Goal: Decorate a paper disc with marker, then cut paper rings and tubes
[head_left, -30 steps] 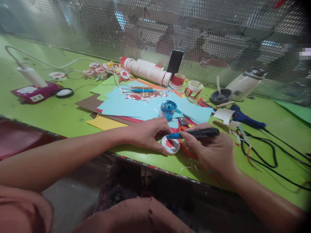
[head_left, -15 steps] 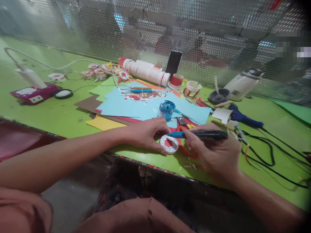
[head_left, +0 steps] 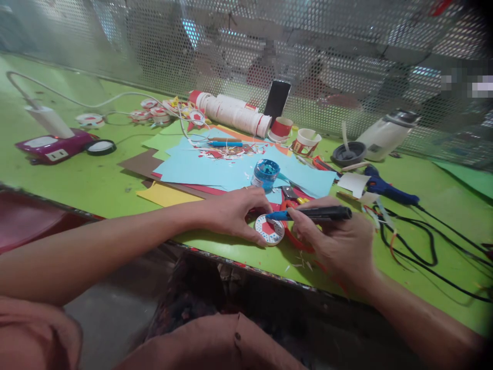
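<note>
My left hand point(head_left: 233, 211) pins a small round white disc point(head_left: 269, 229) with a red centre and blue dots against the green table near its front edge. My right hand point(head_left: 339, 241) grips a black marker point(head_left: 316, 213) whose blue tip touches the disc's top rim. Red-handled scissors point(head_left: 291, 201) lie just behind the disc, partly under my right hand. An open pot of blue paint point(head_left: 265, 174) stands on the light-blue paper point(head_left: 215, 168) behind my left hand.
Coloured paper sheets cover the table's middle. A stack of paper cups point(head_left: 231, 110), a phone point(head_left: 277, 100), two cups point(head_left: 306, 140), a blue glue gun point(head_left: 387, 188) with black cables, and a white jug point(head_left: 385, 134) lie behind. A purple power strip point(head_left: 54, 146) sits far left. Perforated metal screen at back.
The marker in my right hand shifted slightly along the disc's rim, its tail swinging a little. My left hand stayed on the disc.
</note>
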A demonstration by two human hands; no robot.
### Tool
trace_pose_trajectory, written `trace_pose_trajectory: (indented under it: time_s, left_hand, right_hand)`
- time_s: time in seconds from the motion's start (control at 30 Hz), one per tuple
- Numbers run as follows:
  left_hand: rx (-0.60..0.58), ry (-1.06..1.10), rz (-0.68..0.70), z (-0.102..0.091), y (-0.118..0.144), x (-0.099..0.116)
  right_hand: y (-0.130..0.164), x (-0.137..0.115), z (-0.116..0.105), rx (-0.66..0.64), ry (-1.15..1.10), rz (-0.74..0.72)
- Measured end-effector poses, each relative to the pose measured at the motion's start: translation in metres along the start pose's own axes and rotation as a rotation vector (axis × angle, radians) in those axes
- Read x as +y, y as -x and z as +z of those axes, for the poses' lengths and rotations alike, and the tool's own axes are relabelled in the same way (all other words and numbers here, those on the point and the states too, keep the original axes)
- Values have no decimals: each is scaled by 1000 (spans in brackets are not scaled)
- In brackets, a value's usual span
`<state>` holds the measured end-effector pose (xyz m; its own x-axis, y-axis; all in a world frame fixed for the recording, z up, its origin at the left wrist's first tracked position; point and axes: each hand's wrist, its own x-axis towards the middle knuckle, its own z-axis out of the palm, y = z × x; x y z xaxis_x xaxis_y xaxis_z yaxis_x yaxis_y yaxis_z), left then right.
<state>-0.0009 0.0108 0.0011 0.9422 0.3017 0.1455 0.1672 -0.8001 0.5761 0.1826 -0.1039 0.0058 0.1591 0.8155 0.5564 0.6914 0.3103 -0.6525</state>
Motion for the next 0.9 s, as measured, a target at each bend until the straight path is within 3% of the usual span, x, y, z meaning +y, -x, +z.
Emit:
trace_pose_trajectory:
  time_s: [0.57, 0.9]
  left_hand:
    - [-4, 18, -8, 0, -1, 0]
    - [-11, 24, -8, 0, 0, 1]
  right_hand:
    - [-2, -6, -3, -37, 112, -129]
    - [-3, -7, -2, -63, 76, -48]
